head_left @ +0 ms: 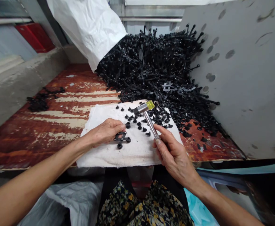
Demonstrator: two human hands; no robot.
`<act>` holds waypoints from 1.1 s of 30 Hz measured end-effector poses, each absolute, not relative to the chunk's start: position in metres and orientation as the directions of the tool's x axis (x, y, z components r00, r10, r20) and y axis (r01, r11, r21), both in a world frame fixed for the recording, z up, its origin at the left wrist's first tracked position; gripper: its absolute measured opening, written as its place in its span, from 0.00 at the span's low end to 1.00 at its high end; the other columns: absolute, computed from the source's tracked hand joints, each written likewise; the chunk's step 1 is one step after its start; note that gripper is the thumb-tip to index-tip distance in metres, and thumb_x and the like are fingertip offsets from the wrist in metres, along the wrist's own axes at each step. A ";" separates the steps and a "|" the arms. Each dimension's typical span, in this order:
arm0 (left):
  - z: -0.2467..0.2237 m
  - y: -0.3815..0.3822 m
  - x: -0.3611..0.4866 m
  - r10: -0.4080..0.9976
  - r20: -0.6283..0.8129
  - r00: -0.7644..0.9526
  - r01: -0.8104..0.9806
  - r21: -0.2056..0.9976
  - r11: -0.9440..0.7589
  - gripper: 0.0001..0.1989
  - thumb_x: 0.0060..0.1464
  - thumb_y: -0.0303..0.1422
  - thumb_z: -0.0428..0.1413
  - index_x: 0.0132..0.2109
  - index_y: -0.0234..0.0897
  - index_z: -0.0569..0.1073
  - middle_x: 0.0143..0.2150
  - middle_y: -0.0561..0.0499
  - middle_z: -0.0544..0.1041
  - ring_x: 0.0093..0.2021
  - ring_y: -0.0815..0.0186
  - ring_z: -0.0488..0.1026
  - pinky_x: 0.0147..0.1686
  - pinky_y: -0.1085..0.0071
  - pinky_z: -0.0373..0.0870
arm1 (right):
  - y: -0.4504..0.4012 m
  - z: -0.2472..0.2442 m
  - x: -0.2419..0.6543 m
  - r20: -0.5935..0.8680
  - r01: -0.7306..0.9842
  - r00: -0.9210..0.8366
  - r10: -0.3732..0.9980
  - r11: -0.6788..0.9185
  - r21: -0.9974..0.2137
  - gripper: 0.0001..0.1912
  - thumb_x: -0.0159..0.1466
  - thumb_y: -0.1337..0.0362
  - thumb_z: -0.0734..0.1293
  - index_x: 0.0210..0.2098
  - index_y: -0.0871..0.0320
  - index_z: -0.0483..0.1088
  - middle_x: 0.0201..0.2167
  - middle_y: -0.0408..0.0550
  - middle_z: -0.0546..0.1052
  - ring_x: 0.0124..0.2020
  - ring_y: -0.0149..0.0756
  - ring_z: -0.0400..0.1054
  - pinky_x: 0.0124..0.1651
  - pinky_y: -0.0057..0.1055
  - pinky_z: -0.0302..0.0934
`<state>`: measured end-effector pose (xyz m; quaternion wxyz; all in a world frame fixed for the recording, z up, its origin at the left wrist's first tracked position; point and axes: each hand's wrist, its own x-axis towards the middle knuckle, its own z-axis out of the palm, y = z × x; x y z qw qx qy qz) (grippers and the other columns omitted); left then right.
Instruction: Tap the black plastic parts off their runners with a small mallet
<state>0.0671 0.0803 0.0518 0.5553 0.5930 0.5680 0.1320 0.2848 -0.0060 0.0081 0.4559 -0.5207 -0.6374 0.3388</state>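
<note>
My right hand grips the metal handle of a small mallet, whose head has a yellow face on one end and a dark face on the other. The mallet head is raised over the white cloth. With closed fingers, my left hand holds a black linkage piece made of crossed flat bars with round knobs at its corners. Several loose black knobs lie scattered on the cloth between and beyond my hands.
A large heap of black linkage parts spills from a white sack at the back. A smaller black cluster lies at left on the worn red-brown table. A spotted grey panel stands along the right side.
</note>
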 end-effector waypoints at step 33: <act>0.051 0.073 0.072 0.820 -0.528 0.220 0.480 0.791 0.380 0.18 0.62 0.32 0.50 0.22 0.36 0.62 0.11 0.60 0.54 0.11 0.78 0.47 0.12 0.79 0.41 | -0.007 0.036 0.288 0.533 0.744 -0.284 0.797 0.534 -0.402 0.34 0.64 0.75 0.54 0.69 0.54 0.50 0.37 0.52 0.73 0.32 0.39 0.70 0.36 0.35 0.70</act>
